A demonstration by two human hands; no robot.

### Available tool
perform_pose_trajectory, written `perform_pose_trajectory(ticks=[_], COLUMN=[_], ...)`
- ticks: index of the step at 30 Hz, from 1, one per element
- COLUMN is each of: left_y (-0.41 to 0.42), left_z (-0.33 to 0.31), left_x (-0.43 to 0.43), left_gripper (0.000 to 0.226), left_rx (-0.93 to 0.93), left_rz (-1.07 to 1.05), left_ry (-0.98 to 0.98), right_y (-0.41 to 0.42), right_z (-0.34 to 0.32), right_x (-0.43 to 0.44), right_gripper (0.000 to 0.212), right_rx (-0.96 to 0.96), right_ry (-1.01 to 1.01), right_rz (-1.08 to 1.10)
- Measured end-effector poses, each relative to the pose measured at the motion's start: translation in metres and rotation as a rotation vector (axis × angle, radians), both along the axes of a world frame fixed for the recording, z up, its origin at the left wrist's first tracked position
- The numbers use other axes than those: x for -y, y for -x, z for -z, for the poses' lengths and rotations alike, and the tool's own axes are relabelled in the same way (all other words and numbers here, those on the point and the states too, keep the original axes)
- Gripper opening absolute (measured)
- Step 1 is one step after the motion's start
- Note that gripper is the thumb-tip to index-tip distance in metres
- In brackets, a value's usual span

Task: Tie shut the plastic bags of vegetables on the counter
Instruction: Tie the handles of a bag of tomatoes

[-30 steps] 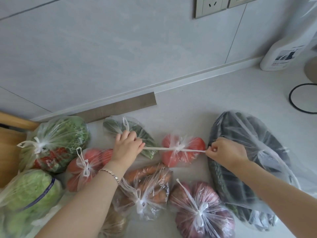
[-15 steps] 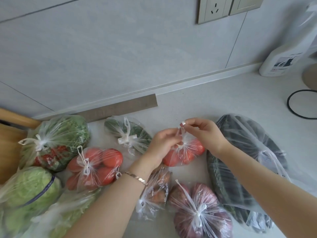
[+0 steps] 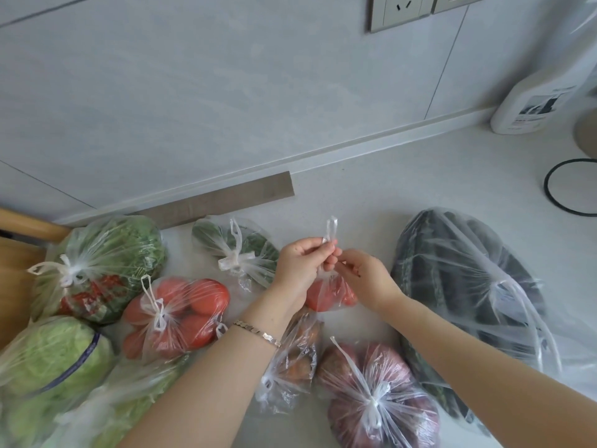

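Two hands meet directly above the tomato bag (image 3: 329, 294): the left hand (image 3: 298, 263) pinches its upright handle loop (image 3: 331, 229), while the right hand (image 3: 368, 279), just rightward, seemingly pinches the bag below it.

Pale counter (image 3: 420, 189), tied vegetable bags (image 3: 174, 315), white bottle (image 3: 536, 105), black ring (image 3: 571, 189), wooden board (image 3: 16, 279)

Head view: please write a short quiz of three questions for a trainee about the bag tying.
1. True or false: the left hand and the right hand both pinch the plastic of the small tomato bag.
2. The large bag at the far right holds: A cabbage, B dark green vegetables, C tomatoes.
3. Fill in: the left wrist wears a ____.
Key: 1 true; 2 B; 3 bracelet.
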State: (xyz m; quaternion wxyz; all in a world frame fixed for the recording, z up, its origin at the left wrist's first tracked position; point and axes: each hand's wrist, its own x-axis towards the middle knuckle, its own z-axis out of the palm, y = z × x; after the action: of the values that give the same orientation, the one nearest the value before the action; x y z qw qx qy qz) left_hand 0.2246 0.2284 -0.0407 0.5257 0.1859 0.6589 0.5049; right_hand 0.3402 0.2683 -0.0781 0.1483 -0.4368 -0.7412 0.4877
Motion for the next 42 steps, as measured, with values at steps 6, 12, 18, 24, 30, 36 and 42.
perform_pose_trajectory(ticks=[6, 12, 18, 24, 30, 36, 42], left_y=[-0.002, -0.012, 0.004, 0.007, 0.009, 0.01, 0.003], left_z=[-0.013, -0.015, -0.001, 0.019, 0.031, 0.03, 0.031], left_x=[-0.006, -0.032, -0.033, 0.008, 0.017, 0.018, 0.014], left_gripper=[0.01, 0.008, 0.029, 0.028, 0.019, 0.019, 0.023], left_rx=[-0.479, -0.171, -0.682, -1.194, -0.888, -0.734, -0.516], left_rz=[0.045, 0.112, 0.295, 0.55, 0.457, 0.454, 0.372], left_ry=[-0.134, -0.067, 0.148, -0.062, -0.069, 0.018, 0.154], right_y=[0.012, 0.007, 0.002, 0.002, 0.003, 0.005, 0.007], right_z=[0.005, 0.002, 0.014, 0.014, 0.012, 0.014, 0.014], right_x=[-0.006, -0.001, 0.0, 0.006, 0.009, 0.005, 0.002], right_gripper=[0.041, 0.034, 0.033, 0.027, 0.015, 0.035, 0.009], right_rx=[0.039, 0.066, -0.127, -0.301, -0.344, -0.149, -0.052], right_ry=[0.225, 0.029, 0.321, 0.482, 0.444, 0.237, 0.188], right_rz=[0.171, -0.162, 0.102, 0.322, 0.487, 0.339, 0.24])
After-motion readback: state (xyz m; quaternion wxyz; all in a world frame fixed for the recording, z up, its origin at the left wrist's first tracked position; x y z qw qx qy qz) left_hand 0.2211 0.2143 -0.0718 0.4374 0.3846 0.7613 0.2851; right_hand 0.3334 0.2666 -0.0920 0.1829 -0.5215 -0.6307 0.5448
